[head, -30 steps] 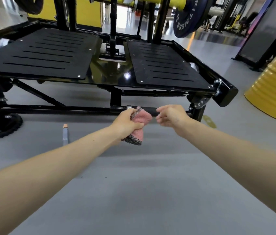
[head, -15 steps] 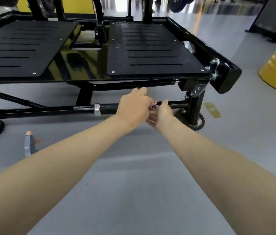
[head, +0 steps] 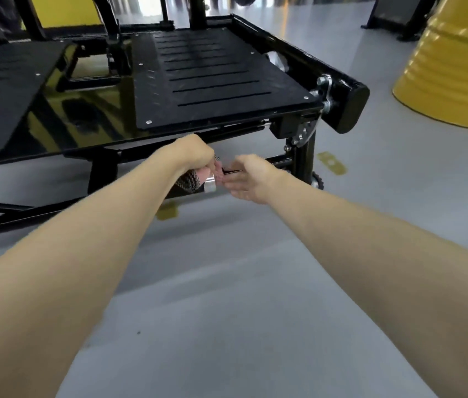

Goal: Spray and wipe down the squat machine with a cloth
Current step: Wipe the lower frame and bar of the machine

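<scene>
The left hand [head: 195,156] has its grip closed on the pink-and-dark checked cloth [head: 189,180], wrapped round the low crossbar [head: 277,160] of the black steel squat machine [head: 212,79]. The right hand [head: 251,178] hovers open beside it. Keep the wrap snug and slide it lengthwise.

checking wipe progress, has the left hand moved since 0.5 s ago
Yes: the left hand, gripping the cloth, slid left along the bar to the silver collar.
</scene>
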The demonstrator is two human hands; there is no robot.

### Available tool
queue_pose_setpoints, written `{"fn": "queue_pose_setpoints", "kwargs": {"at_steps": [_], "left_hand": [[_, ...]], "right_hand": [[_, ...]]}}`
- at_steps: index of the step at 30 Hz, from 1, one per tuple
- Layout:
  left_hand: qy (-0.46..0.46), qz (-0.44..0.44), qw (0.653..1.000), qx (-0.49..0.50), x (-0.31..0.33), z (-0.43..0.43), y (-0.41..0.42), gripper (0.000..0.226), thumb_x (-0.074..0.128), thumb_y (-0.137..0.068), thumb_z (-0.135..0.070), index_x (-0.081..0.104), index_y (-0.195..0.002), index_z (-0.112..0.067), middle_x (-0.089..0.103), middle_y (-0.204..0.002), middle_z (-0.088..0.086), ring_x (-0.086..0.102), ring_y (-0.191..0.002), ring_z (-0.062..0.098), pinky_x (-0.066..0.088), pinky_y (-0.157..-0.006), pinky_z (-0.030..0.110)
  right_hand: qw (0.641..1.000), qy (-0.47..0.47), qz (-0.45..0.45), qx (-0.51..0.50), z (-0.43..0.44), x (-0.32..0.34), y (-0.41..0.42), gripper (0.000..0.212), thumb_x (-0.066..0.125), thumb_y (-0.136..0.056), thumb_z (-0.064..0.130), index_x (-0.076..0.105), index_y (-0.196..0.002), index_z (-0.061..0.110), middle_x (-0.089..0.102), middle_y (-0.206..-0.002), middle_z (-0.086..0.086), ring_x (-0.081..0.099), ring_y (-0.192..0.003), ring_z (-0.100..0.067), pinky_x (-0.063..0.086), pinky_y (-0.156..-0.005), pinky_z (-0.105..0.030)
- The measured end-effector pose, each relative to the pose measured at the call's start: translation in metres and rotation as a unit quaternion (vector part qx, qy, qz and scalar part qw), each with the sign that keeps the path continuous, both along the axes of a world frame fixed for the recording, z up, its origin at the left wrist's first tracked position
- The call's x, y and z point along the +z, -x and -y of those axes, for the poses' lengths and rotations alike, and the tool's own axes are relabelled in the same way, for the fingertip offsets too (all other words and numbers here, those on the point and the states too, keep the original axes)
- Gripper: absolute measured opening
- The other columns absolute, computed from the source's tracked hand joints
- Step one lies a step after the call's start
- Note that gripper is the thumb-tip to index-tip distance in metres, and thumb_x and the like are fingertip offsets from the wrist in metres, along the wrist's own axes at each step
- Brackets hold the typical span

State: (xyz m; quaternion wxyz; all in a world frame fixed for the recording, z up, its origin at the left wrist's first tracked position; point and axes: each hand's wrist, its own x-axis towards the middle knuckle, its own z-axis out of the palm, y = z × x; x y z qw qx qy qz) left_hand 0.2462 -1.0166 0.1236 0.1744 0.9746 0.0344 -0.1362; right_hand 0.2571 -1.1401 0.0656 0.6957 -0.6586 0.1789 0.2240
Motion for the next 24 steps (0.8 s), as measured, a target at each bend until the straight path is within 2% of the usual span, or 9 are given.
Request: {"fn": "queue_pose_setpoints", "kwargs": {"at_steps": [3, 4, 6, 8, 10, 13, 17, 20, 24], "left_hand": [[-0.005, -0.064, 0.998, 0.007, 0.006, 0.003, -0.007, 0.015, 0.055, -0.089, -0.01, 0.063, -0.076, -0.009, 0.06, -0.092, 0.01, 0.056, -0.079, 0.026, 0.041, -0.071, 0.028], [-0.05, -0.067, 0.996, -0.004, 0.007, 0.007, -0.007, 0.018, 0.053, -0.087, -0.013, 0.063, -0.072, -0.011, 0.061, -0.088, 0.006, 0.054, -0.074, 0.024, 0.043, -0.072, 0.03], [-0.196, 0.004, 0.979, -0.056, 0.001, 0.022, -0.002, 0.019, 0.048, -0.088, -0.019, 0.067, -0.084, -0.018, 0.063, -0.09, -0.001, 0.056, -0.078, 0.021, 0.043, -0.073, 0.03], [-0.332, 0.076, 0.93, -0.137, -0.011, 0.044, 0.012, 0.025, 0.045, -0.09, -0.018, 0.064, -0.105, -0.019, 0.064, -0.103, -0.003, 0.061, -0.092, 0.022, 0.041, -0.072, 0.029], [-0.418, 0.099, 0.881, -0.198, -0.025, 0.057, 0.023, 0.027, 0.044, -0.091, -0.019, 0.061, -0.112, -0.019, 0.063, -0.108, -0.005, 0.06, -0.102, 0.024, 0.042, -0.08, 0.03], [-0.512, 0.136, 0.805, -0.266, -0.034, 0.057, 0.033, 0.027, 0.041, -0.095, -0.024, 0.057, -0.115, -0.019, 0.058, -0.113, -0.004, 0.051, -0.111, 0.027, 0.038, -0.09, 0.034], [-0.555, 0.187, 0.731, -0.35, -0.053, 0.052, 0.047, 0.027, 0.04, -0.097, -0.025, 0.057, -0.117, -0.02, 0.054, -0.116, -0.002, 0.044, -0.112, 0.025, 0.038, -0.08, 0.034], [-0.559, 0.258, 0.683, -0.392, -0.074, 0.034, 0.055, 0.033, 0.035, -0.096, -0.012, 0.056, -0.12, -0.004, 0.053, -0.118, 0.015, 0.046, -0.105, 0.029, 0.044, -0.076, 0.035], [-0.514, 0.32, 0.649, -0.461, -0.078, -0.006, 0.062, 0.037, 0.036, -0.083, -0.004, 0.068, -0.099, -0.013, 0.055, -0.105, 0.01, 0.051, -0.092, 0.027, 0.031, -0.06, 0.033]], "right_hand": [[0.997, 0.028, -0.016, 0.069, -0.003, 0.005, 0.004, 0.024, 0.038, -0.1, 0.025, 0.058, -0.103, 0.012, 0.063, -0.084, -0.007, 0.058, -0.071, -0.015, 0.045, -0.061, -0.026], [0.997, 0.042, -0.021, 0.065, -0.004, 0.006, 0.002, 0.024, 0.04, -0.099, 0.025, 0.059, -0.101, 0.011, 0.063, -0.082, -0.007, 0.059, -0.07, -0.016, 0.045, -0.059, -0.026], [0.996, 0.072, -0.018, 0.048, -0.006, 0.007, -0.003, 0.023, 0.044, -0.096, 0.024, 0.062, -0.094, 0.01, 0.064, -0.085, -0.008, 0.06, -0.07, -0.018, 0.048, -0.064, -0.029], [0.998, 0.07, 0.004, 0.01, -0.009, 0.007, -0.005, 0.022, 0.041, -0.096, 0.019, 0.057, -0.084, 0.01, 0.062, -0.087, -0.011, 0.058, -0.068, -0.021, 0.049, -0.072, -0.032], [0.997, 0.043, 0.019, -0.054, -0.004, 0.01, -0.005, 0.028, 0.034, -0.099, 0.019, 0.053, -0.081, 0.008, 0.06, -0.082, -0.013, 0.055, -0.063, -0.022, 0.05, -0.064, -0.031], [0.995, 0.019, 0.006, -0.098, 0.009, 0.015, 0.001, 0.033, 0.032, -0.101, 0.027, 0.057, -0.098, 0.005, 0.062, -0.084, -0.014, 0.06, -0.066, -0.024, 0.05, -0.054, -0.031], [0.998, 0.041, 0.016, -0.036, 0.013, 0.014, 0.007, 0.03, 0.04, -0.1, 0.032, 0.058, -0.089, 0.011, 0.06, -0.082, -0.008, 0.058, -0.069, -0.02, 0.046, -0.057, -0.029], [0.998, 0.041, 0.04, 0.028, 0.008, 0.013, 0.012, 0.028, 0.042, -0.1, 0.031, 0.063, -0.102, 0.014, 0.065, -0.094, -0.007, 0.06, -0.076, -0.018, 0.047, -0.06, -0.028], [0.991, 0.058, 0.078, 0.09, -0.006, 0.011, 0.019, 0.021, 0.052, -0.096, 0.023, 0.065, -0.107, 0.012, 0.066, -0.089, -0.004, 0.063, -0.073, -0.013, 0.049, -0.061, -0.022]]}}
